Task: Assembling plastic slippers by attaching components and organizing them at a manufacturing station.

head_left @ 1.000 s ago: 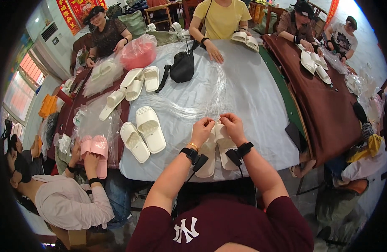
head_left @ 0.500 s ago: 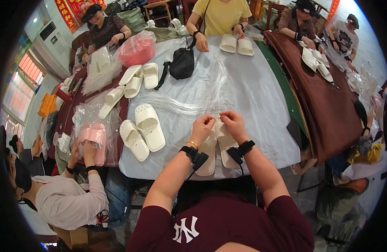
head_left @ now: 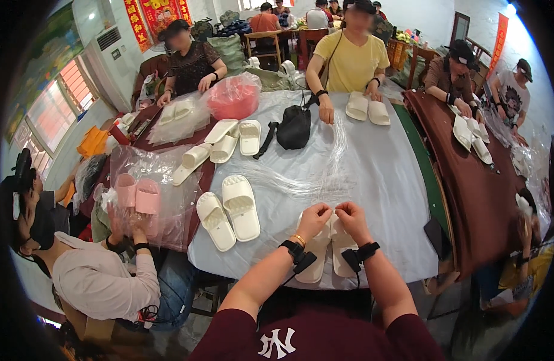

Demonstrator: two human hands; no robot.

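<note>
A pair of cream slippers, the left slipper (head_left: 313, 260) and the right slipper (head_left: 342, 256), lies side by side at the table's near edge. Over their far ends are both my hands, fingertips almost meeting. My left hand (head_left: 314, 221) is closed in a pinch, and so is my right hand (head_left: 352, 220). Whatever the fingertips hold is too fine to make out. Just beyond my hands, thin clear strands (head_left: 283, 183) spread across the pale table cover (head_left: 385, 174). Another cream pair (head_left: 241, 207) rests to the left of my hands.
Farther left are more cream slippers (head_left: 250, 137), a black bag (head_left: 294, 127) and a pink basin (head_left: 233, 99) under clear plastic. At the left a co-worker handles pink slippers (head_left: 147, 195) over clear bags. Across the table, a person in yellow reaches towards the strands, near another cream pair (head_left: 367, 109).
The whole view has shifted, so the table sits lower and farther right. My hands stay pinched close together over the slippers. The co-worker's hands at the pink slippers have moved slightly.
</note>
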